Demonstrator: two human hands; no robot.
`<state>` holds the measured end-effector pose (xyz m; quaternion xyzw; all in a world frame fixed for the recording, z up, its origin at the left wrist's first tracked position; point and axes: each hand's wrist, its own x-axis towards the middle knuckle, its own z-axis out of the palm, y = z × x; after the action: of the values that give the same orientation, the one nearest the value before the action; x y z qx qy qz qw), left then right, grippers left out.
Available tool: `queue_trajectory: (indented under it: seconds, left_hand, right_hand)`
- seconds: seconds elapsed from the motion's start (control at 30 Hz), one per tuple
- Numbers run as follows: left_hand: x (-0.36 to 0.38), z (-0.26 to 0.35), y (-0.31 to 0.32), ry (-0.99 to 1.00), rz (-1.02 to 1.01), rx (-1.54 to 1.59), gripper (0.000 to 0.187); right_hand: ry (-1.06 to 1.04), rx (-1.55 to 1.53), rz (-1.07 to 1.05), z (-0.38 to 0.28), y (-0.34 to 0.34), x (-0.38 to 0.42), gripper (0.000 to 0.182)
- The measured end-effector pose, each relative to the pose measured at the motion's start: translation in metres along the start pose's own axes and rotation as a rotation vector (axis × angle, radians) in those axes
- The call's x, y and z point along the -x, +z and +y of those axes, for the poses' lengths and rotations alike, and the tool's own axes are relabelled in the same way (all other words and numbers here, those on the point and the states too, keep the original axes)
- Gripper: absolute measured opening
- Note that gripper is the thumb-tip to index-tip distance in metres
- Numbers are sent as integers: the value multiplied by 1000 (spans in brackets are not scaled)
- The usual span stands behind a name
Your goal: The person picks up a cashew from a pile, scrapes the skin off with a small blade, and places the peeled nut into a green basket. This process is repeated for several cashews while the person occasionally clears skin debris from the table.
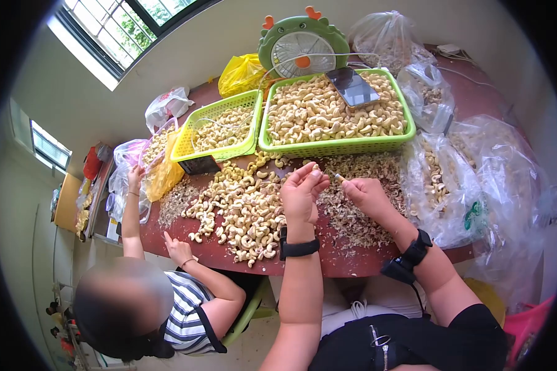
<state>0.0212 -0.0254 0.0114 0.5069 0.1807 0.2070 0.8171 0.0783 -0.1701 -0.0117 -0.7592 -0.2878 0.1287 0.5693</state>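
Note:
My left hand (303, 193) is raised over the red table (353, 264), its thumb and fingers pinched on a cashew (316, 167). Close by on the right, my right hand (366, 194) is closed round a small tool (340, 178) whose tip points at my left hand. Most of the tool is hidden in my fingers. Loose cashews (244, 213) lie in a heap left of my left hand. Brown skin flakes (356, 226) are spread beneath both hands. Behind them stands a green basket (340, 147) full of cashews, with a phone (354, 88) on top.
A yellow basket (223, 153) of cashews stands left of the green one. Behind is a green fan (303, 49). Plastic bags (495, 179) crowd the right side. On the left sits another person (195, 309), one hand (179, 250) at the table edge, the other near bags.

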Motion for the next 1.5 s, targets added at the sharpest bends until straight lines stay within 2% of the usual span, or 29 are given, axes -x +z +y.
queue_trajectory:
  seconds: [0.07, 0.23, 0.83, 1.23, 1.37, 1.5]
  left_hand:
    - [-3, -9, -3, -81, -11, 265, 25]
    - [-1, -16, -2, -141, -90, 391, 23]
    - [-1, -19, -8, -152, -137, 372, 25]
    - [1, -19, -5, -189, -51, 372, 25]
    - [-4, -24, -13, -235, -174, 329, 30]
    - [-4, -23, -12, -160, -278, 276, 37]
  right_hand:
    - [9, -34, -4, -2, -1, 0, 41]
    - [-14, -12, -34, -2, 1, 0, 40]
    - [29, 56, -87, 0, 3, -1, 40]
    - [56, 38, -90, 4, 4, -1, 40]
    - [50, 33, -78, 8, 4, -2, 40]
    - [108, -32, -109, 8, 3, -3, 40]
